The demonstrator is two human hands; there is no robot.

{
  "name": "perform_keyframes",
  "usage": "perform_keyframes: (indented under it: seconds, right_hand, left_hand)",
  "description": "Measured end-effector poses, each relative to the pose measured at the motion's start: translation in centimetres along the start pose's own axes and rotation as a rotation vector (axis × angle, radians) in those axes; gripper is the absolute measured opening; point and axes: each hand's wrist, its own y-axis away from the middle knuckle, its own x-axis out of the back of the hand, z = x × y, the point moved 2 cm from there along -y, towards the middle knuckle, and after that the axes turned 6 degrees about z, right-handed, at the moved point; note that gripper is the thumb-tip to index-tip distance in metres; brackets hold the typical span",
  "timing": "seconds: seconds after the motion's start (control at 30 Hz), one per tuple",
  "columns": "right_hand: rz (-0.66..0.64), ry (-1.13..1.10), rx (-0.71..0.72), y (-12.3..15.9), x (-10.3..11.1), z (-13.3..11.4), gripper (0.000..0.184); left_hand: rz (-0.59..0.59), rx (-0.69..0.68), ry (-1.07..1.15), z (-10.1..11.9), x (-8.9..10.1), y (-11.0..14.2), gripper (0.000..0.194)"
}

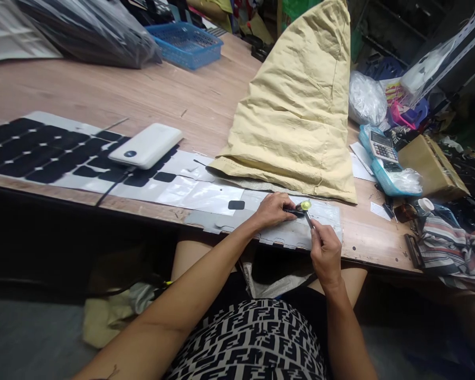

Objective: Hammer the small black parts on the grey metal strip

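Note:
My right hand (325, 250) is closed round the thin metal handle of a small hammer (306, 205), whose round end is yellow. The hammer head is just beside the fingertips of my left hand (276, 209). Those fingers pinch a small, slim black piece (296, 212), whose kind I cannot make out. Whether the hammer touches the black piece is unclear. Both hands are over a pale sheet (320, 224) at the table's front edge. A black rounded patch (236, 205) lies left of my left hand.
Beyond my hands a large tan cloth bag (293, 111) lies on the wooden table (206, 116). A white power bank (148, 146) rests on black patches to the left. At the back is a blue basket (186, 46). A calculator (383, 146) and cardboard box (429, 166) are right.

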Motion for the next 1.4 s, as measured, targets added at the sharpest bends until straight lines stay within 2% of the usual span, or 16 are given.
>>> perform_keyframes:
  seconds: [0.17,0.3,0.47,0.57,0.7,0.93,1.07,1.2,1.3,1.4]
  right_hand:
    - [-0.039,0.127,0.032,0.0,-0.5,0.2,0.036]
    - [0.022,0.162,0.040,0.1,0.1,0.6,0.035]
    - [-0.004,0.190,0.033,0.4,0.5,0.9,0.036]
    - [0.029,0.177,0.006,0.1,1.0,1.5,0.036]
    - [0.108,0.271,-0.042,-0.8,2.3,4.0,0.035]
    - [0.193,0.658,-0.181,-1.3,4.0,10.9,0.035]
    - [0.220,0.698,-0.221,-1.2,4.1,12.2,0.035]
    - [0.226,0.699,-0.238,-1.2,4.0,11.8,0.035]
    - [0.224,0.708,-0.237,-1.2,3.9,11.5,0.036]
    - [0.225,0.717,-0.231,-1.1,3.9,11.6,0.036]
  left_hand:
    - [-0.005,0.005,0.001,0.2,0.1,-0.1,0.019]
    - [-0.003,0.003,0.022,0.2,0.1,-0.1,0.023]
    - [-0.010,0.018,0.021,0.2,0.1,-0.1,0.023]
    - [-0.019,0.023,0.013,0.2,0.2,-0.1,0.023]
    - [-0.011,0.038,-0.006,0.1,0.1,0.0,0.022]
    - [-0.038,0.021,-0.056,0.2,0.1,0.1,0.023]
    - [-0.106,-0.030,-0.059,0.4,0.6,0.4,0.024]
    - [-0.217,-0.156,-0.030,1.5,0.9,2.3,0.018]
    - [-0.302,-0.260,-0.013,2.9,0.7,5.3,0.017]
    - [-0.318,-0.311,-0.081,4.1,0.1,8.4,0.017]
